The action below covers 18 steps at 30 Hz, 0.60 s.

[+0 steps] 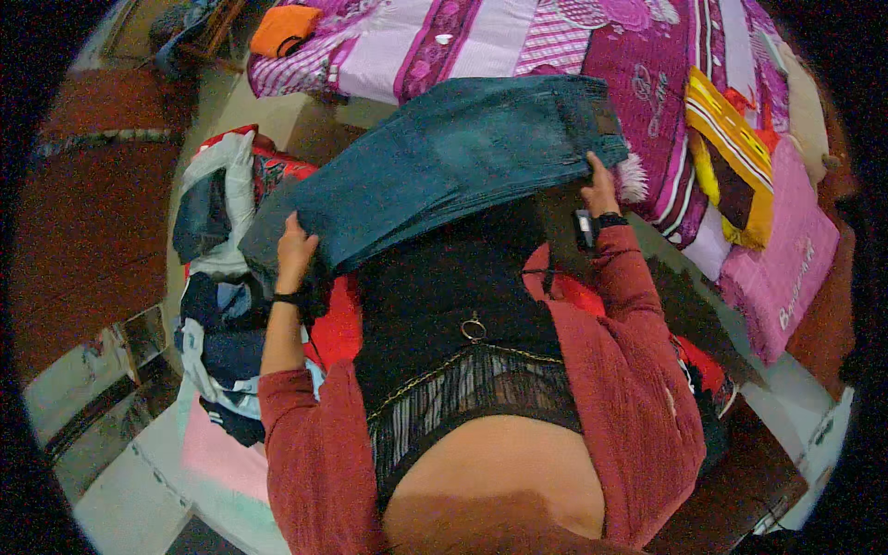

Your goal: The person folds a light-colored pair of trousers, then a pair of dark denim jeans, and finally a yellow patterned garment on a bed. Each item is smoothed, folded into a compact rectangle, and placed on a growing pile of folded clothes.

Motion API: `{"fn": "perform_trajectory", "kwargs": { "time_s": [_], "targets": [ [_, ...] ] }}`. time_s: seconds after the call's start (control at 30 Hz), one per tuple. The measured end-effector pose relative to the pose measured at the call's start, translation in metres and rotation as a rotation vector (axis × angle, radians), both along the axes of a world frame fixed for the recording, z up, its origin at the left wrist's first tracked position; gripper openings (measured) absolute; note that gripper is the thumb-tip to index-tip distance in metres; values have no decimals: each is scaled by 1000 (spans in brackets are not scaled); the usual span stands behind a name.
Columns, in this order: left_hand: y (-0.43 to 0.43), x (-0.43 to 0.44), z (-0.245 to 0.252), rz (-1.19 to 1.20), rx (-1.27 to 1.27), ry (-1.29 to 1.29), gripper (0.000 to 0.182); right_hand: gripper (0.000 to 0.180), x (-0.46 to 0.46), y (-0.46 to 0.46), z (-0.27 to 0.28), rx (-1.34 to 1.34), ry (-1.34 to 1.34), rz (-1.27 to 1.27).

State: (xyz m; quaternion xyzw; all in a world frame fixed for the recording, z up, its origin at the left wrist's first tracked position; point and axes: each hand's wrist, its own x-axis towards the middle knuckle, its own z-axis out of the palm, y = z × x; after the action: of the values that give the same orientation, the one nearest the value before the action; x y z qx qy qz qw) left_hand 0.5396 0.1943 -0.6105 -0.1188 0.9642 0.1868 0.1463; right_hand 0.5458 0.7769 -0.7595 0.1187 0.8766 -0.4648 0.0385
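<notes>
A pair of blue denim jeans (pixel 444 152) stretches between my hands, with the legs laid together lengthwise. My left hand (pixel 296 251) grips the leg end, thumb on top. At the waistband end, near a brown patch (pixel 605 119), my right hand (pixel 600 189) holds the edge of the cloth. The fingers of both hands are largely hidden beneath the denim. Its far edge overlaps the side of a bed with a pink and purple patterned bedspread (pixel 465 41).
Left of me is a heap of clothes (pixel 229 333), dark and white. An orange folded cloth (pixel 284 31) lies on the bed's far left corner. To the right are a yellow striped cloth (pixel 735 159) and a pink towel (pixel 784 263) that bears writing.
</notes>
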Motion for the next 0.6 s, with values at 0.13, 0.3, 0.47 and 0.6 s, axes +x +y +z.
{"fn": "perform_trajectory", "kwargs": {
  "time_s": [0.13,0.3,0.47,0.6],
  "targets": [
    [53,-20,-13,-539,-75,493,67,75,-25,17,-15,-811,-209,-466],
    [147,-29,-24,-871,-7,110,64,62,-30,26,-13,-863,-209,-473],
    [164,-33,-36,-820,-179,12,59,79,-17,29,-19,6,184,-42],
    [149,-40,-44,-814,-45,108,52,84,-14,37,-29,-184,44,-76]
  ]
}}
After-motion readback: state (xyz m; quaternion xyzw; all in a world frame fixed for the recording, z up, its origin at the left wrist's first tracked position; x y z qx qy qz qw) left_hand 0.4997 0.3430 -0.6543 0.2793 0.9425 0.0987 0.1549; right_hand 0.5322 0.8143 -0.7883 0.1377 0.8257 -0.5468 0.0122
